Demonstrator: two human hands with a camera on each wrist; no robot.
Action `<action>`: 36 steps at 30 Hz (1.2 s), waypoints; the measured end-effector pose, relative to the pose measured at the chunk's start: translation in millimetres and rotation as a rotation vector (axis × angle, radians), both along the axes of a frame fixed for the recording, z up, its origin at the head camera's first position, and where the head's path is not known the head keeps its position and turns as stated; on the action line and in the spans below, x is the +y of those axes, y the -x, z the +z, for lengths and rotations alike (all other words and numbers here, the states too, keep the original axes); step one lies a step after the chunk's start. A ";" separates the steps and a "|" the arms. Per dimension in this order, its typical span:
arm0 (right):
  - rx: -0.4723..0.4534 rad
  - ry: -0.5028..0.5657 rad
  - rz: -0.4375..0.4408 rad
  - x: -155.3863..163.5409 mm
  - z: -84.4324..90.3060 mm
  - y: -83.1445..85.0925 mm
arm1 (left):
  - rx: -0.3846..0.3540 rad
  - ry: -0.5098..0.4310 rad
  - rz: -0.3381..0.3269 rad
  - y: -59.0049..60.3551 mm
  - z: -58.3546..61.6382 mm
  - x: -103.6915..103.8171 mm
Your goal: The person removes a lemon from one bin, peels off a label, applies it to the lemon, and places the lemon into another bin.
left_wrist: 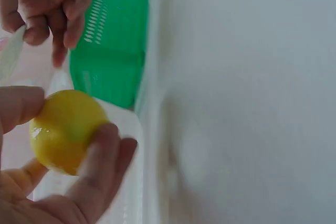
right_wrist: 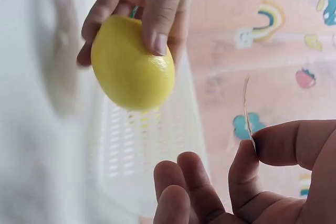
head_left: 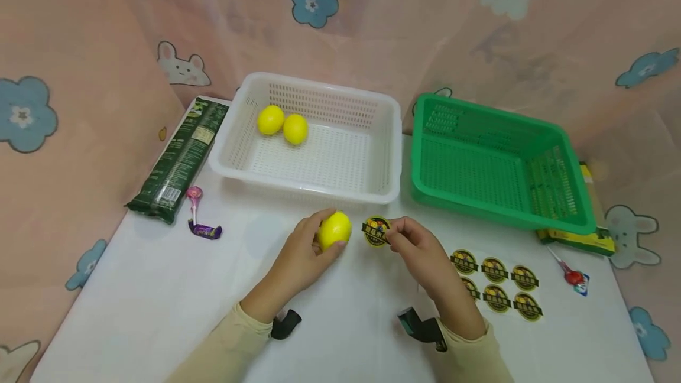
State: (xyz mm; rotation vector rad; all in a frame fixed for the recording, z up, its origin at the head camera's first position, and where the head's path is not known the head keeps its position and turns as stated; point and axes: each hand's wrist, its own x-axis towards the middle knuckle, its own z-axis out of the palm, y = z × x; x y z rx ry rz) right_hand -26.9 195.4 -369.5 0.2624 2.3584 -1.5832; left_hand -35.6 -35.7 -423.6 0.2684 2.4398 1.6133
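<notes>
My left hand [head_left: 308, 247] grips a yellow lemon [head_left: 335, 230] between thumb and fingers, in front of the white basket. In the left wrist view the lemon [left_wrist: 68, 129] has fingers around its sides. Just to the right, my right hand [head_left: 420, 250] pinches a round black and gold sticker [head_left: 376, 231] by its edge, its printed face toward the head camera. Edge-on, the sticker [right_wrist: 247, 111] shows as a thin strip between thumb and forefinger in the right wrist view. A small gap separates sticker and lemon. Beside my right forearm lies a sheet of similar stickers [head_left: 496, 299].
Two lemons [head_left: 283, 125] sit in the white basket [head_left: 303, 187]; a green basket [head_left: 500, 213] stands right of it. A dark green packet [head_left: 181, 158], a pink lollipop [head_left: 194, 194] and a purple candy [head_left: 204, 230] lie left. A red lollipop [head_left: 573, 277] lies right, near a yellow-green box [head_left: 580, 242].
</notes>
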 end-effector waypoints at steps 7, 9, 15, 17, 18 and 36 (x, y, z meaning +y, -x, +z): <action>0.079 -0.106 0.045 -17.4 21.6 -0.6 | -0.242 -0.574 -0.091 -3.3 7.3 4.6; 0.092 -0.144 0.045 -22.2 23.0 0.3 | -0.222 -0.621 -0.094 -4.1 6.0 5.6; 0.129 -0.219 0.089 -32.4 18.0 0.7 | -0.128 -0.653 -0.089 -8.0 2.6 7.7; 0.142 -0.218 0.098 -34.4 15.8 -0.1 | -0.117 -0.668 -0.085 -8.9 1.8 9.2; 0.146 -0.217 0.100 -35.3 15.1 -0.5 | -0.115 -0.675 -0.079 -9.4 1.4 9.9; 0.201 -0.212 0.100 -38.3 12.1 -2.4 | -0.102 -0.763 0.017 -11.4 2.7 15.8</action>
